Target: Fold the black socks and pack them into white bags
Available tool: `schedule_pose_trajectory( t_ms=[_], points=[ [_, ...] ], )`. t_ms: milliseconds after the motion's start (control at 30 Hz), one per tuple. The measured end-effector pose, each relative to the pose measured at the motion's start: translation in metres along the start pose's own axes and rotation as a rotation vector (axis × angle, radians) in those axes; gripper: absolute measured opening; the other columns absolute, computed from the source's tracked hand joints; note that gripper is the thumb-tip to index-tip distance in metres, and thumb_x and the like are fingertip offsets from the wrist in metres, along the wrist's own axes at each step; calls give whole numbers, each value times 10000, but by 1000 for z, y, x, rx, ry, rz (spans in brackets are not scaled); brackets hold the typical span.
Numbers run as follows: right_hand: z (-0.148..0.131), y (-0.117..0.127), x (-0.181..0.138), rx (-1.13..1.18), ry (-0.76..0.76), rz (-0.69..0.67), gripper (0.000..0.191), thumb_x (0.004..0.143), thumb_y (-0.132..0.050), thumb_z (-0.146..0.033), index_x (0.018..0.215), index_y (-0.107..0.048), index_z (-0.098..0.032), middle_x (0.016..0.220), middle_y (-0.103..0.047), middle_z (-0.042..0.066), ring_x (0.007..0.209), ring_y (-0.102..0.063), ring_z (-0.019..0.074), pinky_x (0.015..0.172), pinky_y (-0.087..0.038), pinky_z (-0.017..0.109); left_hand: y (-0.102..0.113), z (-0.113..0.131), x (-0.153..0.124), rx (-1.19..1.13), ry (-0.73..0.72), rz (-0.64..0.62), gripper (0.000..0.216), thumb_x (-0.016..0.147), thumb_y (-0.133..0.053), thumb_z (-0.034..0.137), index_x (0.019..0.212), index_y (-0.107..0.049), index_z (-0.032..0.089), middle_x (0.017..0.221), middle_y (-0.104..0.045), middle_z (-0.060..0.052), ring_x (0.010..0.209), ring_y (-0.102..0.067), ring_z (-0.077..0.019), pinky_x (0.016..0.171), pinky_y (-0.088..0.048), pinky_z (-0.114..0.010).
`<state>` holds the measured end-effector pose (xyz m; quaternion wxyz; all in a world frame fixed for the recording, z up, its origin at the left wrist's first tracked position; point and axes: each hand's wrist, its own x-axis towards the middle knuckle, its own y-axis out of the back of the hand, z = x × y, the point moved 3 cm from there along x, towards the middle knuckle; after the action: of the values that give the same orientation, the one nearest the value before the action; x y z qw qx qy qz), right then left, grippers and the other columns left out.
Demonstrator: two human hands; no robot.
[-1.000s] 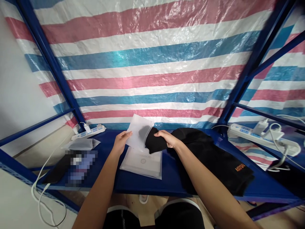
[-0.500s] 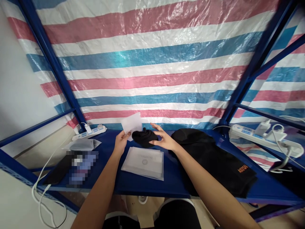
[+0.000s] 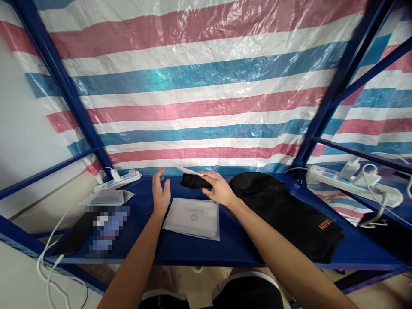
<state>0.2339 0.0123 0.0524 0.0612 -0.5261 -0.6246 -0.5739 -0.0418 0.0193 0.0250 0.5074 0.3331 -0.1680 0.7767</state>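
Note:
My right hand (image 3: 218, 187) grips a bundle of black cloth (image 3: 192, 181) together with a white sheet (image 3: 188, 171), which lies along the bundle's top and is seen nearly edge-on. The cloth's exact kind cannot be made out. To the left, my left hand (image 3: 160, 192) is raised with its fingers apart and nothing in it. Below both hands a frosted plastic bag (image 3: 193, 218) with faint printing lies flat on the blue board (image 3: 180, 256). Right of my right hand a folded black garment (image 3: 289, 214) with orange lettering is spread out.
A white power strip (image 3: 117, 182) sits at the back left, another power strip (image 3: 354, 185) at the right. A second frosted bag (image 3: 107, 197) and a black flat item (image 3: 72, 236) lie on the left. Blue metal posts and a striped sheet (image 3: 199, 103) close off the back.
The white sheet has passed from my left hand to my right and tilted flat over the black cloth. My left hand has let go and opened. The view has shifted slightly.

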Motion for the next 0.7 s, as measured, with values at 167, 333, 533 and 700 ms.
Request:
schedule_pose_trajectory(
  t_ms=[167,333,533,700],
  points=[
    [1,-8,-1,-208,55,-112,564,857,-665,-87,1405,-688,-216,1532,-637,106,1365,-591,342,1236,-392,546,-15,38,-10,83,-195,-205,400,991,-696,384,1377,-735,285,1443,-678,-106,1432,-542,-335,1280,-337,-489],
    [-2,-25,-2,-210,105,-209,627,859,-679,-109,1479,-635,-195,1550,-607,137,1439,-526,339,1247,-389,529,-41,34,-17,3,-137,-412,230,966,-720,395,1150,-841,326,1208,-795,-79,1189,-688,-330,1184,-427,-492],
    [-9,-40,-1,-224,215,-245,684,856,-705,-119,1530,-596,-161,1642,-524,148,1576,-383,342,1327,-281,523,-39,24,-18,23,-112,-435,176,945,-742,376,1071,-856,326,1107,-812,-84,1086,-718,-323,1109,-463,-472],
    [9,-36,6,-233,146,-228,581,867,-695,-119,1440,-681,-214,1492,-676,108,1573,-422,315,1338,-242,545,-28,31,-15,95,-186,-349,226,1005,-655,396,1090,-837,292,1126,-799,-94,1123,-700,-318,1122,-464,-453]
  ],
)
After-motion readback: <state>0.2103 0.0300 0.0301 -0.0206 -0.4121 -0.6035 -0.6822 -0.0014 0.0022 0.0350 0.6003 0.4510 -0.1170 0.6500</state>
